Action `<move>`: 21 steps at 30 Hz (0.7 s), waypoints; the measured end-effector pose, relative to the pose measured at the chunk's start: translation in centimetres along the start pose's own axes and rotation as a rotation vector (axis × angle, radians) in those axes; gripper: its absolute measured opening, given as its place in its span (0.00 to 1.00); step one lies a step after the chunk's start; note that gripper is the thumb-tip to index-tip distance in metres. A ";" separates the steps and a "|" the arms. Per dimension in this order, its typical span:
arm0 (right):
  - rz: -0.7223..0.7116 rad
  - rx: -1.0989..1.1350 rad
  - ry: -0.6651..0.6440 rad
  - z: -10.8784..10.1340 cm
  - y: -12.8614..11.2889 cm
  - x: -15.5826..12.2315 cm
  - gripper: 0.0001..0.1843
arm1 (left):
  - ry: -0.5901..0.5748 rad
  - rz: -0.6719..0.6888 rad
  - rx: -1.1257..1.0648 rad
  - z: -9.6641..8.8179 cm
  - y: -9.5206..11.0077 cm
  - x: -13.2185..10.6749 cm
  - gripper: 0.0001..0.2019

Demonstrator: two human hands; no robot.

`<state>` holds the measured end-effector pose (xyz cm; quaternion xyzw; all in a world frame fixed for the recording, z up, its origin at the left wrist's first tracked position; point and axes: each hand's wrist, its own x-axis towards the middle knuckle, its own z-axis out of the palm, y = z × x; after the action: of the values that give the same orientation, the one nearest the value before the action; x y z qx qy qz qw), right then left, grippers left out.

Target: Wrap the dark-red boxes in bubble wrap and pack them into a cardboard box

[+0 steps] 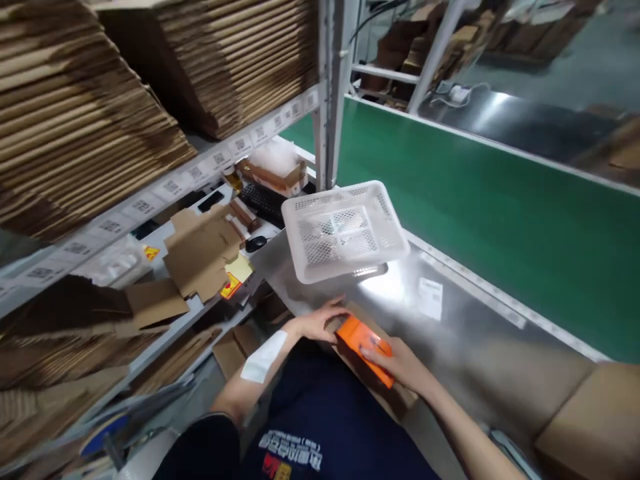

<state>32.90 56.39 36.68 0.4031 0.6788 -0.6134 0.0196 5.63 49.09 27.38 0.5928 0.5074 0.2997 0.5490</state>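
Observation:
An orange box [361,340] lies tilted at the mouth of an open brown cardboard box [400,401], close against my body. My right hand [400,363] grips the orange box from the right, fingers across its top. At the far left end of the cardboard box, my left hand [320,323] holds its edge; part of the grip is hidden. A white patch is stuck on my left forearm. Beyond my hands, a white perforated plastic basket [300,263] rests on the metal table [330,297]. A white paper label [431,299] lies right of it.
A green conveyor belt [500,200] runs along the far side behind a metal rail. Shelves of flattened cardboard [65,120] stand on the left. Below them are an unfolded carton [200,250], a black mouse [256,244] and a keyboard. A large carton [595,427] sits at lower right.

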 end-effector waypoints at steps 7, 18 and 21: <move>-0.011 0.093 0.048 -0.1 -0.6 -3.1 0.21 | 0.012 -0.044 0.179 0.5 -0.4 0.4 0.38; 0.198 0.214 0.041 -2.7 12.9 -15.1 0.25 | -0.064 -0.181 0.670 0.2 2.7 -1.7 0.35; 0.149 0.279 0.020 -1.5 14.2 -13.1 0.23 | -0.139 -0.102 0.949 2.7 4.3 -2.5 0.28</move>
<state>50.61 49.73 32.27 0.4576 0.5553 -0.6944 0.0022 8.45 46.32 31.39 0.7708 0.5786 -0.0324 0.2644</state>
